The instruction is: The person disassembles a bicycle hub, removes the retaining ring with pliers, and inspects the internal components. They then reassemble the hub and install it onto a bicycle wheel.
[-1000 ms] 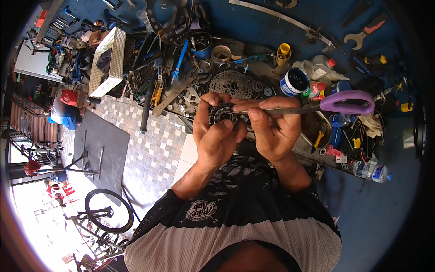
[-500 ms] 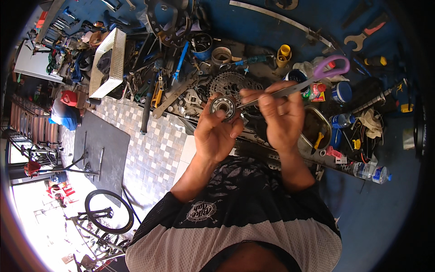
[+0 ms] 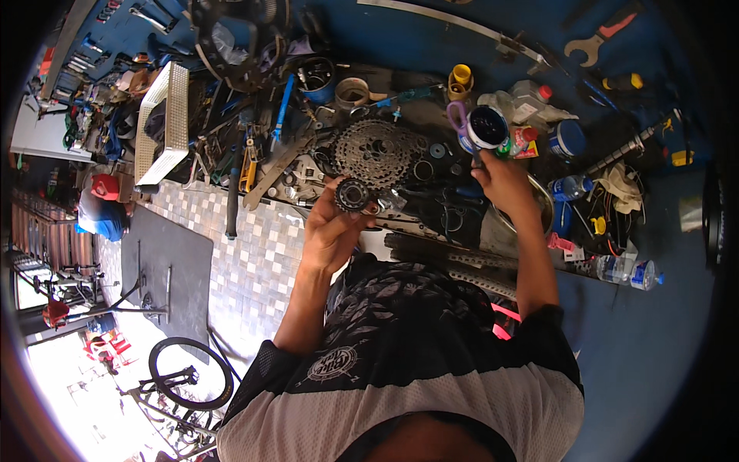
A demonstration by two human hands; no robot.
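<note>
My left hand [image 3: 329,235] is closed around a small round metal freehub body [image 3: 354,195], its notched face and central hole turned up. It is held just in front of a large bicycle cassette [image 3: 376,151] lying on the bench. Over at the right, my right hand [image 3: 506,185] is closed on the dark blade of purple-handled scissors [image 3: 456,115]. Their handle points away from me, beside an open tub of dark grease [image 3: 488,126]. The fingers partly hide the blade, and its tip is not visible.
Loose rings, wrenches and small parts crowd the bench. A metal tray [image 3: 543,202] sits under my right forearm, with plastic bottles [image 3: 616,269] further right. A perforated white basket [image 3: 163,127] stands at left. On the floor side are a person in a red cap [image 3: 105,186] and a bicycle [image 3: 191,373].
My right hand has moved away from the freehub body, rightward to the grease tub, taking the scissors along. My left hand has tilted the freehub body, so a notched face shows instead of the bearing.
</note>
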